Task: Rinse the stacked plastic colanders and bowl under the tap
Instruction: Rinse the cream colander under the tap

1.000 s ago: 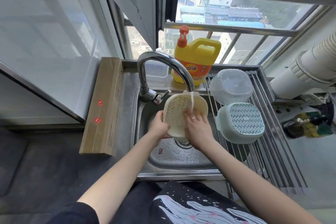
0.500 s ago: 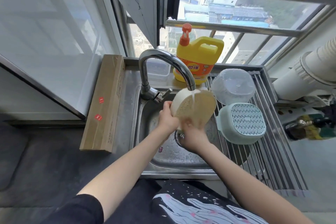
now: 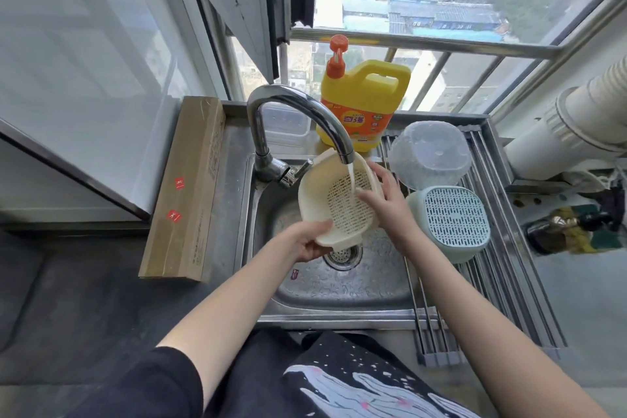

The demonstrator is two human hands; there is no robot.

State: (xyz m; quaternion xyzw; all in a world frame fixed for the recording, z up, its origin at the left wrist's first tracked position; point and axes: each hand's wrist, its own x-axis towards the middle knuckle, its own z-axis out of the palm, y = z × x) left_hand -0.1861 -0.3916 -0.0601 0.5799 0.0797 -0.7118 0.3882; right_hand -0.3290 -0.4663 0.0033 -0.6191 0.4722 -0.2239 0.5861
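Note:
A cream plastic colander is held over the steel sink, its open side tilted up toward me. Water runs from the curved tap into it. My left hand grips the colander's near rim from below. My right hand reaches in from the right with straight fingers, touching the perforated inside by the stream. A light green colander and a clear plastic bowl lie upside down on the drying rack to the right.
A yellow detergent jug with an orange pump stands behind the sink at the window. A long cardboard box lies along the left counter. The roll-up steel rack spans the sink's right side. A white duct runs at far right.
The colander has been turned from showing its underside to facing me with its open side. My left hand moved to the near rim, and my right hand went from its base to its inside.

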